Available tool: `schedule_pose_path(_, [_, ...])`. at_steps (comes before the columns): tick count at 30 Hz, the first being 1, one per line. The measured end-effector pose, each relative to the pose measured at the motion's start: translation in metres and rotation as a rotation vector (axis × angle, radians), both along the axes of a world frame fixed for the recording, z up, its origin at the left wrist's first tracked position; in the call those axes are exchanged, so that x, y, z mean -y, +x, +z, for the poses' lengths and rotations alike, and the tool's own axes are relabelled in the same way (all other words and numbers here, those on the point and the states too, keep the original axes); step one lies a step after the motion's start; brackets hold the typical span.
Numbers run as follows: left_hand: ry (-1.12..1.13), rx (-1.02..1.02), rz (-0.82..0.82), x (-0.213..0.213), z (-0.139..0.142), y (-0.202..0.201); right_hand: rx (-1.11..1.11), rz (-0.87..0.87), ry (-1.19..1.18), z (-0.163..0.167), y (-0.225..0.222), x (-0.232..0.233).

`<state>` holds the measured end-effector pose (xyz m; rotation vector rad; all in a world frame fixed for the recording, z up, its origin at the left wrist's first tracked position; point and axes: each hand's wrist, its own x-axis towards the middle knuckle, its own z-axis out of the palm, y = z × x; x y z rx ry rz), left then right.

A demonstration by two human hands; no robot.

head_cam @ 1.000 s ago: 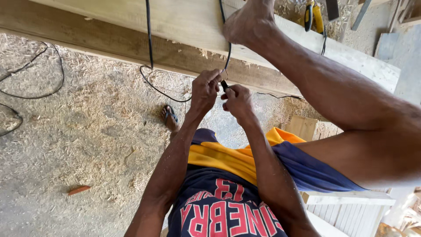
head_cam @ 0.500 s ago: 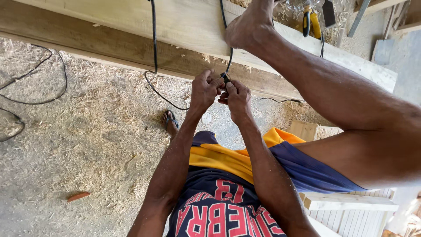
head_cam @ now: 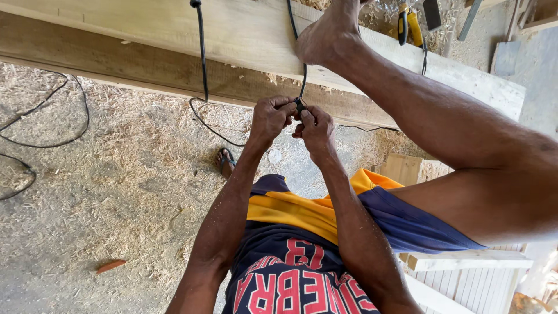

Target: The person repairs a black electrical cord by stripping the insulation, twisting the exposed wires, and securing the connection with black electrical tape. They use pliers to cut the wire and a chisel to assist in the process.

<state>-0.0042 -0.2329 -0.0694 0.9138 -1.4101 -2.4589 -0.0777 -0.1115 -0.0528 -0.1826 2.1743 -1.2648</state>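
My left hand [head_cam: 268, 119] and my right hand [head_cam: 315, 129] are close together, just in front of my tummy. Both are squeezed tight on one small black piece [head_cam: 299, 106] at the end of a thin black cord [head_cam: 303, 75]. My fingertips pinch it from both sides. It is too small and too covered by my fingers for me to tell just what it is.

The cord goes up from my hands and over the long pale wooden plank [head_cam: 244, 35] in front of me. My bare foot [head_cam: 331, 35] rests on top of that plank. Another thin black cord [head_cam: 201, 52] hangs over the plank too, a bit to the left, and loops down below it.

I think I am in the middle of the fiddly bit. The piece is in my fingers, but I cannot see it joined to anything yet, so that part looks not done.

The ground [head_cam: 104, 192] is covered in wood shavings. A yellow and black hand tool [head_cam: 410, 26] lies farther along the plank.
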Motion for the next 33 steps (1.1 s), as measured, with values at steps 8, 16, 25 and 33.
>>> schedule_pose_path(8, [-0.284, 0.025, 0.125, -0.006, 0.003, -0.003, -0.325, 0.104, 0.173, 0.024, 0.007, -0.009])
schedule_pose_path(16, [-0.702, -0.019, 0.297, -0.03, 0.003, -0.004, -0.336, 0.199, 0.218, 0.068, -0.027, 0.027])
schedule_pose_path(25, [-0.933, 0.015, 0.431, -0.047, 0.008, -0.006, -0.452, 0.893, 0.489, 0.037, -0.057, 0.115])
schedule_pose_path(33, [-0.731, 0.107, 0.467, -0.053, 0.011, -0.006, -0.417, 0.638, 0.169, 0.038, -0.064, 0.074])
